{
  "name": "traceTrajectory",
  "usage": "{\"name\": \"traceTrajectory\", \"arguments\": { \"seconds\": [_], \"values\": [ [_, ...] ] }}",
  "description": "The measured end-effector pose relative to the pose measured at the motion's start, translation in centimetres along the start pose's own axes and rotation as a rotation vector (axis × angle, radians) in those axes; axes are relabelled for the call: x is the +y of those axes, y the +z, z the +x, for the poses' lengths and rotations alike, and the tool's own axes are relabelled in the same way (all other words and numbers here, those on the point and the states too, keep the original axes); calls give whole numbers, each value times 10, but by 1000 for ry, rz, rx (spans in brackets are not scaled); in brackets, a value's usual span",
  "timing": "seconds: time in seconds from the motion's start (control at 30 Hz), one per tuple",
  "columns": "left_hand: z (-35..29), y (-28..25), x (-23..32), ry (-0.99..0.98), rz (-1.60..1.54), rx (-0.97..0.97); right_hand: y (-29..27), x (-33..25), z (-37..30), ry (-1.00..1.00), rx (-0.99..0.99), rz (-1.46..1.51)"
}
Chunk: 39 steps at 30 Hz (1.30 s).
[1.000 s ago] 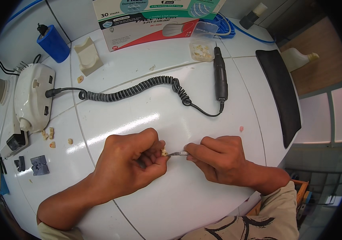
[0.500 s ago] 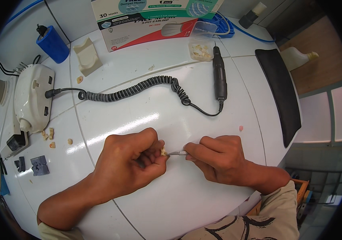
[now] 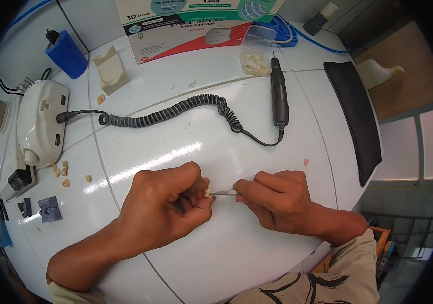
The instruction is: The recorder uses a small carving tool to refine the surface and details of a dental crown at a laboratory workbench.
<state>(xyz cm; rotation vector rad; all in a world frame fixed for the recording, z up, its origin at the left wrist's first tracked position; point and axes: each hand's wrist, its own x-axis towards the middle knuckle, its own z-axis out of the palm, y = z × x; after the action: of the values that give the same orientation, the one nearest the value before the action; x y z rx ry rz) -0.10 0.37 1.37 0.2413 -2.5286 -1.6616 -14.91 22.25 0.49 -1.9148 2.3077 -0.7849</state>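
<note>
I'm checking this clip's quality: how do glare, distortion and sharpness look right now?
Head view: a bright glare streak crosses the white table beyond the left hand; head view: table lines bow and the corners go black; head view: the right hand shows no obvious blur, but the pale piece in the left hand is too small for fine detail.

my shirt front [image 3: 290,291]: beige, bold black curved strokes | my right sleeve [image 3: 354,261], just right of the shirt front: beige, creased, loose | my left sleeve [image 3: 74,294], well left of it: beige, edge only | my left hand [image 3: 155,197] and right hand [image 3: 279,200]: bare
</note>
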Motion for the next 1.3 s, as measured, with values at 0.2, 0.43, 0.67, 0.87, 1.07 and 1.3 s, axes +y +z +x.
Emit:
{"name": "traceTrajectory", "arguments": {
  "seconds": [0.2, 0.43, 0.67, 0.87, 1.07, 1.3],
  "values": [
    [0, 1, 2, -6, -22, -7, -2, 1, -1, -18, 2, 12],
    [-1, 1, 1, 19, -15, -17, -4, 3, 1, 31, 13, 126],
    [0, 1, -8, 61, -2, 6, -1, 3, 1, 49, 80, 154],
    [0, -1, -7, 82, 34, 8, -7, 2, 1, 24, -32, 124],
    [0, 1, -8, 82, 16, 11, -2, 2, -1, 12, 15, 55],
    [0, 1, -6, 65, 6, 9, 1, 4, -4, 14, 26, 44]
  ]
}}
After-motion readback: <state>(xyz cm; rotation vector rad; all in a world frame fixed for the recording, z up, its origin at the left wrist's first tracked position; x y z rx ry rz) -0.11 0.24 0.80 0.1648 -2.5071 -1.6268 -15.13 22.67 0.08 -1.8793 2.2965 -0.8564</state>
